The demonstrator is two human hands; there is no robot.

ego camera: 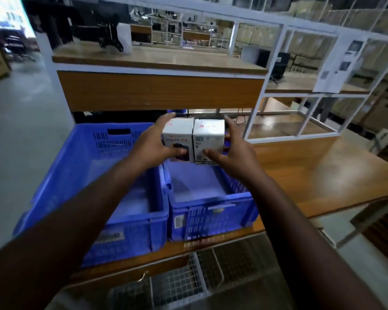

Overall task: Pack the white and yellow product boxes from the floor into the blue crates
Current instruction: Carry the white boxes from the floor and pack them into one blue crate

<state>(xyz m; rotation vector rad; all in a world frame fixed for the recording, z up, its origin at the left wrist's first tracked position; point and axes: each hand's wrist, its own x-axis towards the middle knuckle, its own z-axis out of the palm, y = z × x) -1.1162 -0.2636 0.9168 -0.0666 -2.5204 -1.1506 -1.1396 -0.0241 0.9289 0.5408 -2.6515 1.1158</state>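
Frame centre: two white cardboard product boxes [193, 139], side by side, clamped between left hand [152, 144] and right hand [233, 153], seemingly above the right of two blue plastic crates [211, 209].

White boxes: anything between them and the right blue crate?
Nothing visible. The left hand and right hand hold the two white boxes side by side above the right blue crate, whose visible floor looks bare.
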